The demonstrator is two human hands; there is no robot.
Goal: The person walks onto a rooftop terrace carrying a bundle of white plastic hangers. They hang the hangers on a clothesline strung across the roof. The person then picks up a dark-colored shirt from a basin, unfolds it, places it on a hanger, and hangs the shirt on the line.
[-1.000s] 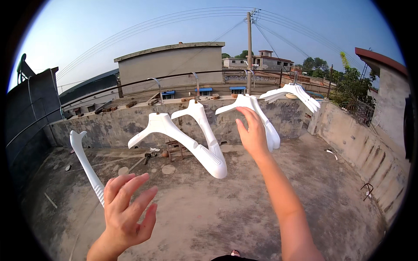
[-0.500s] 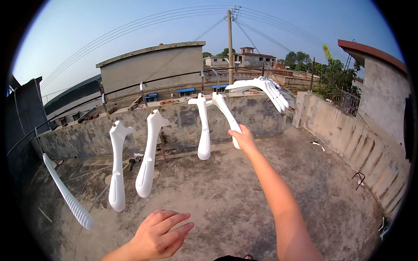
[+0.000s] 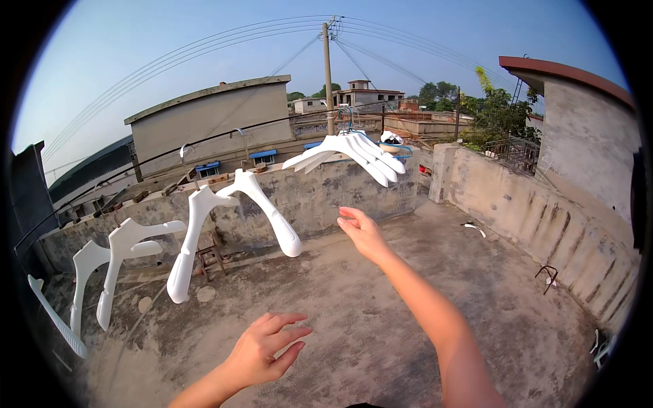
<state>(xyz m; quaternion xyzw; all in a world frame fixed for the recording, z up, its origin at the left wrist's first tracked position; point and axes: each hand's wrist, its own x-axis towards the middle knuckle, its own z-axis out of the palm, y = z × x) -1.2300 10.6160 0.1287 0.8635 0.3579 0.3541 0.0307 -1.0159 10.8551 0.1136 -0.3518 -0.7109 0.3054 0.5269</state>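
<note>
Several white clothes hangers hang from a dark line. My right hand (image 3: 364, 235) is open and holds nothing, its fingers pointing left. Nearest to it on the left is a broad-armed white hanger (image 3: 262, 204), apart from the fingertips. Above the hand, a bunch of white hangers (image 3: 354, 153) hangs close together by their hooks. My left hand (image 3: 267, 348) is low in front of me, palm down, fingers apart, touching nothing. Up and left of it, another hanger (image 3: 192, 238) hangs turned at an angle. More hangers (image 3: 115, 265) hang farther left.
The dark line (image 3: 224, 136) runs from the left toward the utility pole (image 3: 327, 81). Behind it stands a low, stained concrete wall (image 3: 381, 197). A small stool (image 3: 209, 258) is by the wall. On the rough concrete floor (image 3: 408, 319) at right lies a white piece (image 3: 475, 230).
My right hand has let go of a hanger's arm, and its fingers have opened. The hangers have swung and turned. The view has shifted right; the left hand stays low and open.
</note>
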